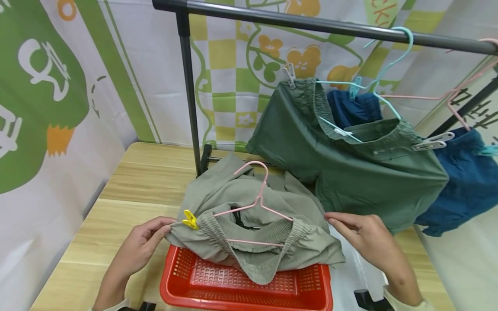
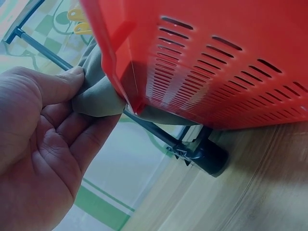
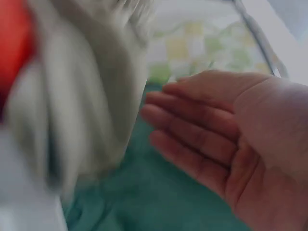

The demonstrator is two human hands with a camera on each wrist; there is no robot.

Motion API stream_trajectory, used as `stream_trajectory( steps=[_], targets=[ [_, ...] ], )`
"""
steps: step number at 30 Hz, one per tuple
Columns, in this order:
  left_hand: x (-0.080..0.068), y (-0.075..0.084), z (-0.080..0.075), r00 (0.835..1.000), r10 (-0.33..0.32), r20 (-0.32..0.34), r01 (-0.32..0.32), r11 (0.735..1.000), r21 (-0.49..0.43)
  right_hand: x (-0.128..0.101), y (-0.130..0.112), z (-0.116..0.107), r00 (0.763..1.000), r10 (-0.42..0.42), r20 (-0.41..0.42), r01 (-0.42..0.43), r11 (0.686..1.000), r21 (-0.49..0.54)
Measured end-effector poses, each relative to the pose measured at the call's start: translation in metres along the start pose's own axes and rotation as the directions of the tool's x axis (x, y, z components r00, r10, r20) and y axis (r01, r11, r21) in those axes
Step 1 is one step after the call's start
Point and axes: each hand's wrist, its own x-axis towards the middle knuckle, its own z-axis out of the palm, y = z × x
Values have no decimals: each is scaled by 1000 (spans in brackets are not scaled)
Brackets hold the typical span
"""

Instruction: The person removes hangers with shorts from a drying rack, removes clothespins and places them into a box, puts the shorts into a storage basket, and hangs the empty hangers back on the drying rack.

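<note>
The grey pants [image 1: 280, 196] lie over the far part of the red basket [image 1: 167, 280] and spread out behind it, their elastic waistband drooping toward the basket's inside. A pink hanger [image 1: 259, 198] sits in the waistband above the basket, its hook pointing away from it, and a dark cord shows inside the waist. A yellow clip [image 1: 190, 219] is on the pants near the basket's far left corner. Left of that corner, the left hand [image 1: 136, 246] pinches an edge of the pants between thumb and fingers. Right of the basket, the right hand [image 1: 367, 237] has its fingers nearly straight and side by side, tips just beside the pants; I cannot tell whether they touch. Behind the basket stands a black rack [image 1: 188, 86]; beyond the basket to the right hang green shorts [image 1: 350, 172] and, farther right, blue shorts [image 1: 467, 172].
</note>
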Motion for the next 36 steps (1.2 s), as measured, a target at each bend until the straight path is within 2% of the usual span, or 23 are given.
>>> stream_trajectory(
  steps=[2, 4, 7, 10, 15, 18, 23, 27, 32, 36],
  targets=[
    [-1, 0, 0, 1000, 3, -8, -3, 1000, 8, 8, -16, 3, 995, -87, -58, 89, 995, 42],
    [-1, 0, 0, 1000, 6, -10, -6, 1000, 7, 17, -32, 7, 979, -181, -94, 189, 978, 93],
    [-1, 0, 1, 1000, 6, -6, -6, 1000, 3, 32, -54, 15, 945, -313, -101, 326, 929, 175],
    [-1, 0, 1, 1000, 0, 0, 0, 1000, -6, 49, -76, 24, 909, -411, -66, 415, 881, 228],
    [-2, 0, -1, 1000, -6, -16, 7, 1000, 13, 79, -113, 44, 848, -528, 46, 503, 829, 244],
    [-3, 0, -1, 1000, -3, -23, 4, 1000, 21, 96, -133, 55, 820, -557, 133, 521, 822, 230],
    [-1, -2, 2, 1000, -6, -7, 6, 1000, 9, 117, -153, 70, 797, -548, 254, 514, 836, 193],
    [-2, -3, 4, 1000, -11, -17, 11, 1000, 11, 129, -163, 79, 771, -565, 294, 549, 824, 141],
    [-3, -3, 3, 999, -19, -32, 19, 1000, 22, 139, -171, 92, 762, -548, 345, 572, 819, 38],
    [-4, -4, 3, 999, -19, -47, 21, 999, 39, 145, -175, 103, 748, -533, 396, 564, 825, 46]
  ],
)
